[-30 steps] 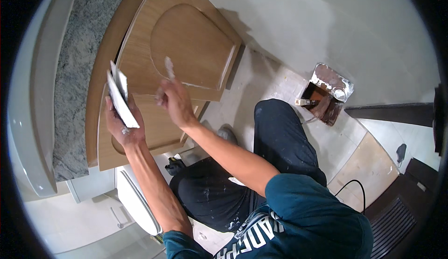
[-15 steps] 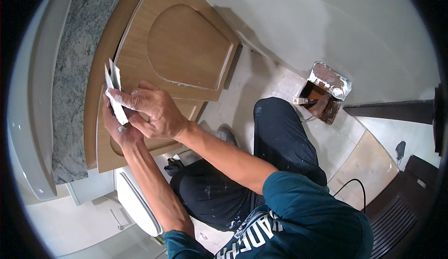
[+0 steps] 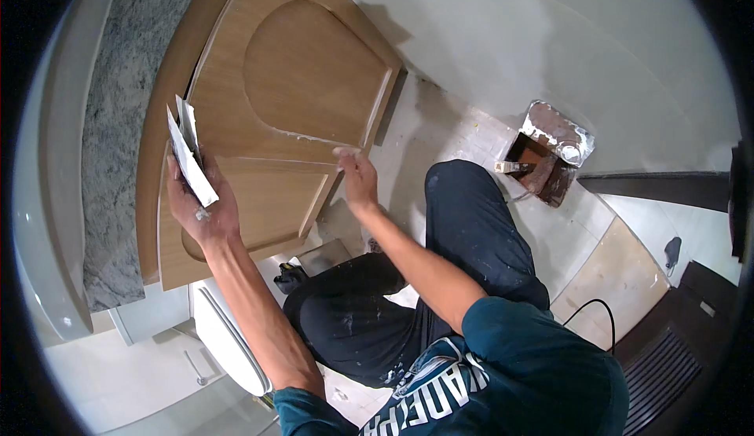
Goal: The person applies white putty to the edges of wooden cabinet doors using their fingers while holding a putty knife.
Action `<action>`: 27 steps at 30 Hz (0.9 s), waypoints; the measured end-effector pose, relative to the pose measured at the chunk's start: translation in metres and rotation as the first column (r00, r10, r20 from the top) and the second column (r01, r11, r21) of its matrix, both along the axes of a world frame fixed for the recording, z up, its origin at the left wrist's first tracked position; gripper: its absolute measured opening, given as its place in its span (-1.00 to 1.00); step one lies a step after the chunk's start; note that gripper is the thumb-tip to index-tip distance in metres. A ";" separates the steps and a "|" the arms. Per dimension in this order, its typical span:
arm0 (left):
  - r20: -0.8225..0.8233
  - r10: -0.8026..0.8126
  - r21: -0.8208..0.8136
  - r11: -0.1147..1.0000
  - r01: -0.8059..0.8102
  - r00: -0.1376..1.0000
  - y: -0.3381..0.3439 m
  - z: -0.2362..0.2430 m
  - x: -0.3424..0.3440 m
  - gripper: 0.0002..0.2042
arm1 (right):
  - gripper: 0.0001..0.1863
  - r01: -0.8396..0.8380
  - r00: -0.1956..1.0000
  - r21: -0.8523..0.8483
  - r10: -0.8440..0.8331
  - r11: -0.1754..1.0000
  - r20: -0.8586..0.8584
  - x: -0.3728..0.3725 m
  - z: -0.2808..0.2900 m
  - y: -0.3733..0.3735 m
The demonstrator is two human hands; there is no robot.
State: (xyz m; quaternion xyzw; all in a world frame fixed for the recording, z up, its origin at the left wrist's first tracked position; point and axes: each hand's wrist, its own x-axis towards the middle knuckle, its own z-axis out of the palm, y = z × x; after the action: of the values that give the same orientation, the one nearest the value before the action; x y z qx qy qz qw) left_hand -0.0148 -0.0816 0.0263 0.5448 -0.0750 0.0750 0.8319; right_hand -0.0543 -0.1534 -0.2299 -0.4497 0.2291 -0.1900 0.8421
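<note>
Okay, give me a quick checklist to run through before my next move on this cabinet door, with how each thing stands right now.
1. Left hand grips the white putty blades: ok.
2. Right hand on the lower edge of the upper cabinet door: ok.
3. Right hand free of tools: ok.
4. Filler on the blades: cannot tell.
5. Foil-lined tray with brush on the floor, apart from the knee: ok.
6. Door surface dry: cannot tell.

- Pale tiled floor [image 3: 605, 271] spreads at four o'clock.
- Foil-lined paint tray [image 3: 550, 152] with a brush [image 3: 514, 168] sits at two o'clock.
- Black cable [image 3: 585, 310] loops at five o'clock.
</note>
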 end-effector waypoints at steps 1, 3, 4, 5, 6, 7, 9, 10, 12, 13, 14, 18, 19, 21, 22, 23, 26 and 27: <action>0.000 -0.002 -0.010 1.000 0.002 1.000 -0.004 -0.002 0.001 -0.77 | -0.63 -0.017 0.999 -0.059 0.016 0.998 -0.031 0.006 -0.025 0.000; -0.002 0.003 -0.024 1.000 -0.003 1.000 -0.010 -0.003 0.000 -0.77 | -0.54 -0.067 0.994 -0.167 0.051 0.984 -0.098 0.014 -0.056 0.001; -0.011 0.031 -0.021 0.999 -0.031 0.999 -0.010 -0.002 -0.002 -0.77 | -0.51 -0.114 0.990 -0.195 0.096 0.974 -0.101 0.017 -0.063 0.004; -0.019 0.062 -0.018 0.998 -0.062 0.998 -0.010 0.001 -0.005 -0.77 | -0.48 -0.164 0.984 -0.222 0.144 0.961 -0.104 0.019 -0.066 0.007; -0.027 0.092 -0.015 0.996 -0.092 0.995 -0.010 0.003 -0.006 -0.77 | -0.44 -0.211 0.976 -0.250 0.190 0.945 -0.107 0.022 -0.070 0.009; -0.032 0.107 -0.018 0.994 -0.107 0.994 -0.008 0.003 -0.007 -0.77 | -0.49 -0.179 0.979 -0.233 0.150 0.956 -0.135 0.026 -0.072 0.013; -0.047 0.099 -0.045 0.994 -0.101 0.994 -0.017 -0.002 0.000 -0.77 | -0.57 -0.075 0.980 -0.223 0.031 0.972 -0.195 0.041 -0.088 0.006; -0.038 0.061 -0.045 0.997 -0.063 0.997 -0.020 -0.003 0.002 -0.77 | -0.58 -0.114 0.985 -0.092 0.100 0.989 -0.143 0.046 -0.095 -0.002; -0.018 0.017 -0.033 0.999 -0.017 1.000 -0.013 -0.005 0.002 -0.77 | -0.60 -0.240 0.970 0.173 0.245 0.955 -0.008 0.048 -0.090 -0.007; 0.005 -0.061 -0.016 0.998 0.061 0.998 -0.010 -0.008 0.004 -0.76 | -0.68 -0.266 0.959 0.293 0.284 0.918 -0.019 0.048 -0.088 -0.011; 0.029 -0.099 0.028 0.995 0.099 0.995 0.011 -0.005 -0.001 -0.75 | -0.76 -0.321 0.932 0.429 0.361 0.844 -0.012 0.042 -0.061 0.000; 0.044 -0.097 0.012 0.995 0.097 0.994 0.008 -0.006 0.001 -0.73 | -0.89 -0.372 0.904 0.556 0.427 0.744 0.033 0.049 -0.028 -0.007; 0.024 -0.058 -0.003 0.998 0.058 0.998 0.005 -0.008 0.003 -0.72 | -0.89 -0.341 0.917 0.570 0.399 0.748 0.026 0.051 -0.025 -0.009; -0.015 0.032 -0.021 0.999 -0.032 0.999 0.006 -0.008 0.005 -0.71 | -0.88 -0.292 0.936 0.603 0.352 0.742 0.020 0.055 -0.017 -0.007; 0.020 -0.090 -0.012 0.996 0.090 0.996 0.012 -0.010 0.008 -0.71 | -0.88 -0.289 0.937 0.626 0.348 0.724 0.029 0.055 -0.015 -0.007; 0.053 -0.211 0.001 0.977 0.211 0.976 0.017 -0.009 0.009 -0.71 | -0.88 -0.285 0.938 0.649 0.345 0.706 0.037 0.054 -0.014 -0.007; 0.045 -0.132 0.006 0.991 0.132 0.990 0.014 -0.013 0.011 -0.69 | -0.91 -0.279 0.945 0.704 0.315 0.653 0.082 0.053 -0.015 -0.013; 0.023 -0.031 0.006 1.000 0.031 0.999 0.005 -0.012 0.008 -0.69 | -0.87 -0.278 0.948 0.721 0.302 0.635 0.099 0.052 -0.015 -0.016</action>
State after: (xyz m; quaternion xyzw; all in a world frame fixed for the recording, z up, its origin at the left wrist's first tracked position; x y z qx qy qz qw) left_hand -0.0066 -0.0769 0.0139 0.5449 -0.0931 0.0683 0.8305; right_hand -0.0021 -0.1697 -0.2449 -0.1126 0.2231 0.0610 0.9663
